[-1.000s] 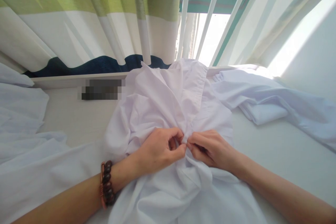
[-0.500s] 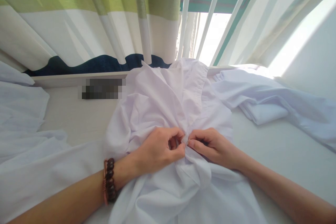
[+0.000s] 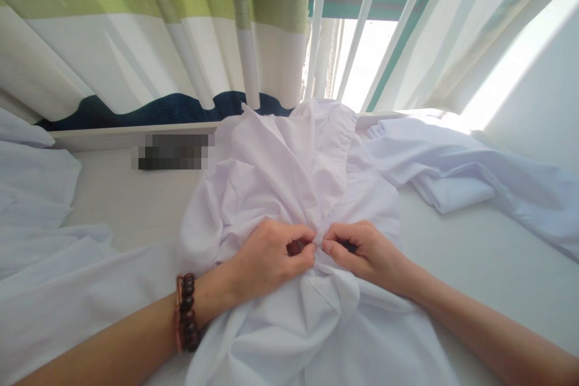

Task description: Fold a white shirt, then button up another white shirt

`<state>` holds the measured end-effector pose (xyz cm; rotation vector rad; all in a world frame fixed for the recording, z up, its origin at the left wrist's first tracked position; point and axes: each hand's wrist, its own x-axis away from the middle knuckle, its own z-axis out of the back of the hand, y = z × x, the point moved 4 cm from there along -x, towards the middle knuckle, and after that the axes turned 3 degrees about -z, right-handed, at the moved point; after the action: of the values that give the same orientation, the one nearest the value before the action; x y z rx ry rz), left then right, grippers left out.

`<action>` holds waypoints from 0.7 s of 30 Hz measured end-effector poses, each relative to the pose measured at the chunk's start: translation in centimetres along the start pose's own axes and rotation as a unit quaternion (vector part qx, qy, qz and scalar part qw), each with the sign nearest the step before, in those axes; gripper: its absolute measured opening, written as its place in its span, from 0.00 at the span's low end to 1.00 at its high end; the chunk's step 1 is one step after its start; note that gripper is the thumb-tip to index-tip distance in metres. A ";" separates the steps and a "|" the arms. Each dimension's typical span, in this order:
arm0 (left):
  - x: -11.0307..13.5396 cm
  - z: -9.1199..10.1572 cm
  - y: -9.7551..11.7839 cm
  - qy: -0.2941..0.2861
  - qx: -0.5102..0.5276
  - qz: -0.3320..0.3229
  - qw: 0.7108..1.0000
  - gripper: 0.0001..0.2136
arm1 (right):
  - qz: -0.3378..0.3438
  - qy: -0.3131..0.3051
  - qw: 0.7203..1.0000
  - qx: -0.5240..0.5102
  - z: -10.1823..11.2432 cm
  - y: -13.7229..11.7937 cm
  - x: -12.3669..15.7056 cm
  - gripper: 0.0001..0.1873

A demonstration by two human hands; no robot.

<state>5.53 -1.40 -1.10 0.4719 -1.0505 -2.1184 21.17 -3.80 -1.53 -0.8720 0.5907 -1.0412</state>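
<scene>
Cloth [image 3: 266, 193] is pinched by left hand [image 3: 266, 256] and right hand [image 3: 368, 253] — contact half-hidden. Left of the cloth lies a pixelated object [image 3: 174, 154].

1 left hand [image 3: 271, 259], 1 right hand [image 3: 371, 253], 1 pinched garment [image 3: 289, 187], 2 bracelets [image 3: 188, 313].

Sunlit window [image 3: 341, 7] — green-and-white curtain [image 3: 117, 12]
</scene>
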 end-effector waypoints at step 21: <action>-0.2 0.0 -0.6 -0.043 0.205 0.061 0.976 0.07 | 0.123 0.074 0.986 0.081 0.1 -0.1 0.4 0.07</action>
<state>5.41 -0.98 -1.56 0.4968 -1.5377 -1.8277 21.37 -4.13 -1.36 -0.5657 0.7093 -0.9181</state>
